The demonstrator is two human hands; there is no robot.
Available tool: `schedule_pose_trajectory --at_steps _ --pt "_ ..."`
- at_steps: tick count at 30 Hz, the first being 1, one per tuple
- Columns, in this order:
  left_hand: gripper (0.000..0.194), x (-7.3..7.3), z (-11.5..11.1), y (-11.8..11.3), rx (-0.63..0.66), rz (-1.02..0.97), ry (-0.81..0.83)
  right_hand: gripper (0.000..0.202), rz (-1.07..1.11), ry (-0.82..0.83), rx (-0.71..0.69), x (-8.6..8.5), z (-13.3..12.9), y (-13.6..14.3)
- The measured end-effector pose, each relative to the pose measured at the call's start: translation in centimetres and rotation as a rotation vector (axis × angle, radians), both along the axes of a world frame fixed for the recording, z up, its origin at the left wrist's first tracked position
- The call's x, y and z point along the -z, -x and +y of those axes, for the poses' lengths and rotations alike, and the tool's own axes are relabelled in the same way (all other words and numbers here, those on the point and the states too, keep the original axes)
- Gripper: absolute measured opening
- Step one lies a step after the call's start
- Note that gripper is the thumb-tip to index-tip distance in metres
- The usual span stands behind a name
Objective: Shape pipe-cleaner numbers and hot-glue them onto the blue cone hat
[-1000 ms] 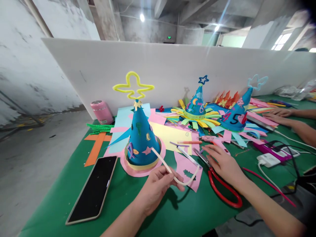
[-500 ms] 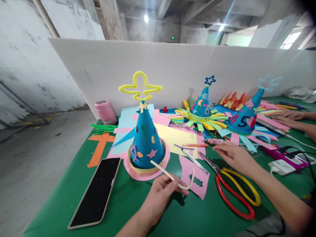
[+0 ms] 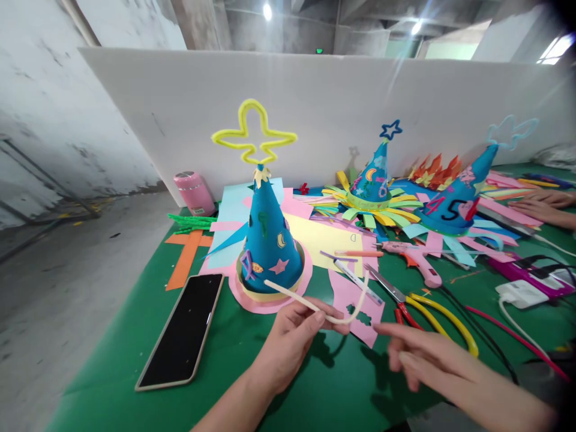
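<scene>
Between the thumb and fingers of my left hand point(image 3: 299, 333) is a cream pipe cleaner point(image 3: 294, 297), its right end curved upward into a hook. Its straight end reaches in front of a blue cone hat point(image 3: 270, 240) with a pink brim and a yellow pipe-cleaner shape point(image 3: 254, 132) on top. My right hand point(image 3: 427, 360) holds nothing; its index finger points left, the other fingers loosely bent, just right of a pink paper point(image 3: 339, 294) with a cut-out. Scissors point(image 3: 443, 315) with red and yellow handles lie partly behind that hand.
A phone point(image 3: 182, 330) lies at the left, a pink bottle point(image 3: 194, 193) behind it. Two more cone hats point(image 3: 371, 180) stand at the back right. A pink glue gun point(image 3: 416, 259), a pen point(image 3: 357, 281) and a power strip point(image 3: 526, 279) lie at right. Another person's hands point(image 3: 546, 204) rest far right.
My right hand has moved down and left from near the glue gun, toward my left hand. The left hand still holds the pipe cleaner. The view has tilted down slightly.
</scene>
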State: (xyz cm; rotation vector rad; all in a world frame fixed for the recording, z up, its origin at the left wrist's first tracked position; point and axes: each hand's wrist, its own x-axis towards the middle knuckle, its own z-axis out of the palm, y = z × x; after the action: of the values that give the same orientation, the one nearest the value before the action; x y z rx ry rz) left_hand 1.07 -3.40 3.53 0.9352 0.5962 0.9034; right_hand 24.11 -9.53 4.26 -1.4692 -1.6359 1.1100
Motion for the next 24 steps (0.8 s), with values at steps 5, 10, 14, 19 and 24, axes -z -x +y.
schedule_pose_trajectory --at_steps 5,10,14,19,24 --pt "0.018 -1.1 0.0 0.0 -0.042 0.102 -0.062 0.021 0.506 0.136 0.122 0.5 3.3 6.3" --pt "0.016 -0.9 1.1 1.0 -0.275 0.077 0.033 0.025 0.613 0.010 0.169 1.4 7.0 7.0" --pt "0.017 -0.1 1.5 2.0 -0.302 0.077 0.078 0.030 0.586 -0.138 0.283 2.1 9.4 5.3" --pt "0.022 1.2 1.1 2.1 -0.411 0.364 -0.059 0.029 0.400 -0.390 0.435 2.3 10.6 2.5" --pt "0.017 1.6 0.3 2.1 -0.713 0.855 -0.935 0.027 0.013 -0.561 0.444 1.1 9.4 2.3"
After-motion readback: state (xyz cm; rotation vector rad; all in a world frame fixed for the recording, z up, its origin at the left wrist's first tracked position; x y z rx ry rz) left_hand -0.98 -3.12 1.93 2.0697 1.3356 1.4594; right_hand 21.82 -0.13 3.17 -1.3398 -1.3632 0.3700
